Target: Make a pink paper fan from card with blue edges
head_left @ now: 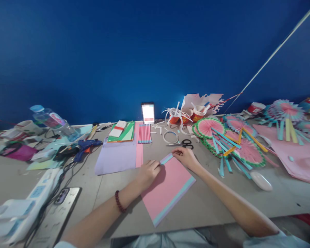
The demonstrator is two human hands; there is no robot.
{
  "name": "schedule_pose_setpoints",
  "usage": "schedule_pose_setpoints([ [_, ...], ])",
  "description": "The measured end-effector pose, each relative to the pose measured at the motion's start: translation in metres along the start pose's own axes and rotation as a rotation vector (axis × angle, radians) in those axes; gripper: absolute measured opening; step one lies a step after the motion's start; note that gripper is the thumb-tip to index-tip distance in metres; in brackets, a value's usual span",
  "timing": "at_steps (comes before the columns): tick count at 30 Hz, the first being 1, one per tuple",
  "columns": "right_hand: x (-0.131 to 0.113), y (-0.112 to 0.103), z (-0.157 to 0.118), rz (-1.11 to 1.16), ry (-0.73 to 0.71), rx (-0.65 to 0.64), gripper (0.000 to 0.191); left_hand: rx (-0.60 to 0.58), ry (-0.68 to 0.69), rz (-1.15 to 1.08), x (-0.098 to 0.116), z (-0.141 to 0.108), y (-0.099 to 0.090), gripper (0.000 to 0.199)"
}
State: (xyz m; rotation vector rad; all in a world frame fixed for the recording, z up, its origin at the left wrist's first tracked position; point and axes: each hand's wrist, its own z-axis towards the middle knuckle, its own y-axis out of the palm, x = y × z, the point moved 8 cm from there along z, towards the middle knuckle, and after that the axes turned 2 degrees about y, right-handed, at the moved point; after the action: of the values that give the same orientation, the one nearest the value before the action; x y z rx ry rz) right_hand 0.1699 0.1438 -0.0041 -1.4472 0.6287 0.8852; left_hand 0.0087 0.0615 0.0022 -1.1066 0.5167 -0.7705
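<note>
Pink paper [167, 189] is lying on the desk [211, 199], right in front of the person, and it is sitting at a slant. One blue and purple band is running along its near right edge, and another is showing at the far edge, between the two hands. The left hand [150, 172] is bending its fingers and touching the paper by that far band, but I cannot tell if it is pinching, as the thumb is hiding. The right hand [185, 158] is pinching the far corner with its thumb and finger. Dark red beads [120, 201] are going around the left wrist. Black scissors [183, 144] are lying just past the right hand, and a white ring [170, 142] is resting near them. Pink fans [209, 127] with green edges are piling up to the right. Purple paper [116, 158] is lying past the left hand, and a green pack [129, 132] is resting at its far end. Thin pink and blue sticks [144, 134] are lying in a row beside the pack. Red cups [187, 115] are standing near the blue wall [118, 51]. A phone [63, 210] is lying far to the left, next to a white power strip [38, 193].
</note>
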Motion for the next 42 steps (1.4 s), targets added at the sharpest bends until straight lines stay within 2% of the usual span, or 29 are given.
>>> schedule_pose_setpoints([
  [12, 0.001, 0.0017, -0.0013, 0.036, -0.009, 0.021, 0.017, -0.054, -0.046, -0.05, -0.0012, 0.0017, -0.003, 0.019],
  [24, 0.0031, 0.0007, 0.0, 0.035, 0.001, 0.023, 0.019, -0.047, -0.039, -0.044, 0.0002, 0.0032, -0.0053, 0.025],
  [42, 0.0085, 0.0043, -0.0018, 0.125, 0.042, 0.022, 0.023, -0.043, -0.034, -0.024, 0.0007, 0.0023, -0.0039, 0.021],
])
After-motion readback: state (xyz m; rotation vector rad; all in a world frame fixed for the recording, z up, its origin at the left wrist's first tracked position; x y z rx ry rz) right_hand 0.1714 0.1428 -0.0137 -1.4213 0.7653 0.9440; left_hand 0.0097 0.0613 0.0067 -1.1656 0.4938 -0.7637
